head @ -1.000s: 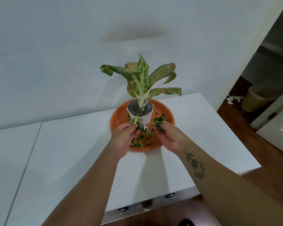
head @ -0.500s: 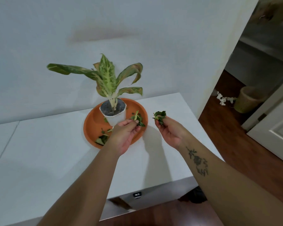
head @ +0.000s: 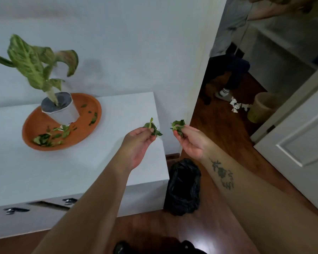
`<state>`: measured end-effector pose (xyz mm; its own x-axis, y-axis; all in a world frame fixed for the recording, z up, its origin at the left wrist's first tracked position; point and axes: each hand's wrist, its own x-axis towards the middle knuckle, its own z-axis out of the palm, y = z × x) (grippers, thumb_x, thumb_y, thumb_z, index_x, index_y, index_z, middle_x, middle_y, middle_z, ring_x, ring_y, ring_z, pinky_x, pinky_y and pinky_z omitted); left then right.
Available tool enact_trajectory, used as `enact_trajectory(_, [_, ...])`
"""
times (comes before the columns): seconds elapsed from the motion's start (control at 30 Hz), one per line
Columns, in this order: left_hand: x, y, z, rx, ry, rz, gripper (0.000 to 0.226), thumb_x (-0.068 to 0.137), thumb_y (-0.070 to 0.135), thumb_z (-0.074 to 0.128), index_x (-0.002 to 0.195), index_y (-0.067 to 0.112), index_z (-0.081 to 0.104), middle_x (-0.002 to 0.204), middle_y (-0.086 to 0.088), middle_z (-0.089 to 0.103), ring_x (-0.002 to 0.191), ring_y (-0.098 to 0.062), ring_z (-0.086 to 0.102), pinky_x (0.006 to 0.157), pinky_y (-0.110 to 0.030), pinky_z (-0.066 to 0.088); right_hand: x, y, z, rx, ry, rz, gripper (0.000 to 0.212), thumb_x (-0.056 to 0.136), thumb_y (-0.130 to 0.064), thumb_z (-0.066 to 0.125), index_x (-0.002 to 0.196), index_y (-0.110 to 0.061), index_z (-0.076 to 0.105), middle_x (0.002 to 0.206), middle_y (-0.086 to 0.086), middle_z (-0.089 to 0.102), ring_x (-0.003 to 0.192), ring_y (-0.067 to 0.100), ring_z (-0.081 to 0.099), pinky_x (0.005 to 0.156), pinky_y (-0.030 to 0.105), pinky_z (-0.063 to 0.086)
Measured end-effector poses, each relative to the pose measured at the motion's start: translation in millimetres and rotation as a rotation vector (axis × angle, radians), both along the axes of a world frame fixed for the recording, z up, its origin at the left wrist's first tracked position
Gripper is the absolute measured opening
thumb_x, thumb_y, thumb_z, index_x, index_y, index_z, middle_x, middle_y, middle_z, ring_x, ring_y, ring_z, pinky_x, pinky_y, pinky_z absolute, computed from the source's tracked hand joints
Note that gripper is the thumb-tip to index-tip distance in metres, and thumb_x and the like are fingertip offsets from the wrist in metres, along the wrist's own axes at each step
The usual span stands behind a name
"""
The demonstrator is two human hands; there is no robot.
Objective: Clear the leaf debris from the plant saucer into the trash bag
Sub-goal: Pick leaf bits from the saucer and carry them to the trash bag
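An orange saucer [head: 35,125] sits on the white cabinet, with a white potted plant [head: 60,110] standing in it. Green leaf scraps [head: 48,137] lie along the saucer's front and right side. My left hand [head: 138,143] pinches a small clump of leaf bits [head: 152,128] over the cabinet's right edge. My right hand [head: 190,142] holds another clump of leaf bits [head: 178,125] just past that edge. A black trash bag [head: 183,187] stands on the wooden floor beside the cabinet, below and between my hands.
The white cabinet top [head: 81,162] ends at a right edge near my hands. A doorway opens at right, where a person's legs [head: 229,74], crumpled paper [head: 236,106] and a woven basket [head: 262,107] are on the floor. A white door [head: 301,143] stands at far right.
Both hands lifted leaf bits off the saucer and carried them right, past the cabinet edge. My view swung right, bringing the trash bag into sight.
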<state>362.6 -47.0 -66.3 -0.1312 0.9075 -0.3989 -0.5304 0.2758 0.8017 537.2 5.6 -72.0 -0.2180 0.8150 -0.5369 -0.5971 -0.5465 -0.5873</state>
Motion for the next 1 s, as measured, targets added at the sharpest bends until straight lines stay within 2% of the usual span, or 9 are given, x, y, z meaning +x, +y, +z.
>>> enact_trajectory(0.07, [34.7,0.9,-4.0,-0.023,-0.014,-0.015,0.007,0.091,0.000,0.063,0.087,0.002,0.069,0.090,-0.008,0.071,0.078,-0.011,0.068,0.073,-0.018,0.057,29.4,-1.3,-7.3,-0.011,-0.018,-0.020,0.013,0.090,0.004,0.056,0.100,0.008,0.064,0.090,0.014,0.067,0.076,0.013,0.066,0.068,0.019,0.060])
enact_trajectory(0.13, [62.7,3.4,-9.0,-0.041,-0.036,-0.021,0.007,0.090,-0.001,0.063,0.086,0.001,0.068,0.092,-0.011,0.068,0.079,-0.013,0.066,0.070,-0.018,0.057,50.7,-2.9,-13.5,-0.025,-0.031,-0.045,0.010,0.091,0.004,0.055,0.094,0.005,0.065,0.088,0.014,0.067,0.071,0.012,0.068,0.061,0.017,0.058])
enact_trajectory(0.27, [106.9,11.3,-19.1,-0.048,-0.067,-0.032,0.013,0.090,-0.005,0.061,0.081,0.000,0.067,0.090,-0.013,0.064,0.078,-0.015,0.062,0.067,-0.018,0.056,79.0,-0.6,-28.6,-0.050,-0.024,-0.070,0.015,0.092,0.005,0.051,0.088,0.003,0.066,0.087,0.015,0.069,0.067,0.012,0.070,0.057,0.016,0.057])
enact_trajectory(0.4, [128.2,15.2,-34.0,-0.069,-0.118,-0.026,0.012,0.091,-0.006,0.058,0.082,-0.002,0.064,0.088,-0.012,0.062,0.077,-0.014,0.060,0.066,-0.017,0.056,92.7,-6.3,-50.8,-0.092,-0.023,-0.110,0.017,0.092,0.006,0.050,0.085,0.002,0.064,0.074,0.010,0.073,0.062,0.009,0.071,0.057,0.016,0.057])
enact_trajectory(0.53, [142.6,12.1,-51.9,-0.129,-0.149,0.009,0.008,0.091,-0.007,0.059,0.085,-0.004,0.063,0.087,-0.013,0.061,0.080,-0.016,0.061,0.067,-0.017,0.056,110.0,-17.6,-73.4,-0.144,-0.043,-0.153,0.012,0.093,0.004,0.050,0.091,0.004,0.062,0.089,0.014,0.066,0.059,0.009,0.070,0.052,0.015,0.055])
enact_trajectory(0.67, [154.7,12.2,-65.4,-0.150,-0.141,-0.013,0.010,0.090,-0.005,0.060,0.083,-0.002,0.066,0.086,-0.011,0.063,0.081,-0.015,0.062,0.067,-0.018,0.055,125.1,-13.8,-85.4,-0.144,-0.037,-0.185,0.010,0.093,0.005,0.051,0.090,0.005,0.061,0.089,0.015,0.065,0.061,0.009,0.070,0.055,0.015,0.056])
enact_trajectory(0.87, [174.5,12.7,-95.0,-0.168,-0.120,0.079,0.009,0.090,-0.008,0.058,0.085,-0.004,0.063,0.083,-0.012,0.063,0.079,-0.017,0.062,0.065,-0.018,0.055,144.3,-1.6,-98.9,-0.177,-0.047,-0.052,0.014,0.092,0.006,0.051,0.084,0.004,0.063,0.078,0.013,0.070,0.064,0.012,0.071,0.062,0.018,0.059])
enact_trajectory(1.0, [186.9,11.7,-130.0,-0.213,-0.065,0.092,0.010,0.089,-0.006,0.062,0.081,-0.001,0.066,0.083,-0.013,0.066,0.077,-0.017,0.063,0.065,-0.020,0.055,157.7,10.4,-123.4,-0.169,-0.050,0.031,0.011,0.091,0.006,0.052,0.089,0.006,0.064,0.087,0.013,0.068,0.067,0.011,0.071,0.065,0.018,0.059])
